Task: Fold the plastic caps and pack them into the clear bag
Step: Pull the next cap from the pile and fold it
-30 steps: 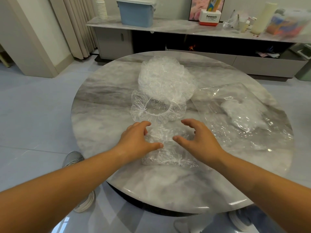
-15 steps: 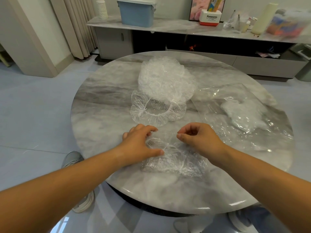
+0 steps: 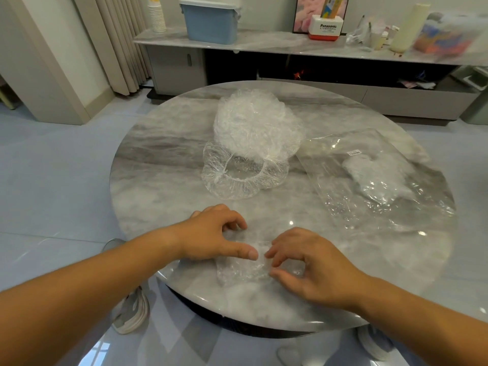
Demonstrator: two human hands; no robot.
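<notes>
A crumpled clear plastic cap point(image 3: 239, 272) lies folded small near the table's front edge. My left hand point(image 3: 211, 236) holds its left part, thumb flat on it and fingers bent down over it. My right hand point(image 3: 313, 268) pinches its right edge between thumb and curled fingers. Farther back, a pile of unfolded caps point(image 3: 253, 122) sits at the table's middle, with one open cap point(image 3: 237, 180) spread in front of it. The clear bag point(image 3: 340, 196) lies flat at the right, with folded caps point(image 3: 377, 173) inside.
The round marble table point(image 3: 163, 180) stands on a glossy tiled floor. Behind it a low sideboard point(image 3: 264, 46) carries a blue lidded box point(image 3: 211, 21), stacked paper cups and other clutter. Shoes show under the table's front edge.
The cap between my hands has been gathered into a smaller bundle. My right hand has moved toward my left and now pinches the cap's edge. Both hands sit nearer the front edge.
</notes>
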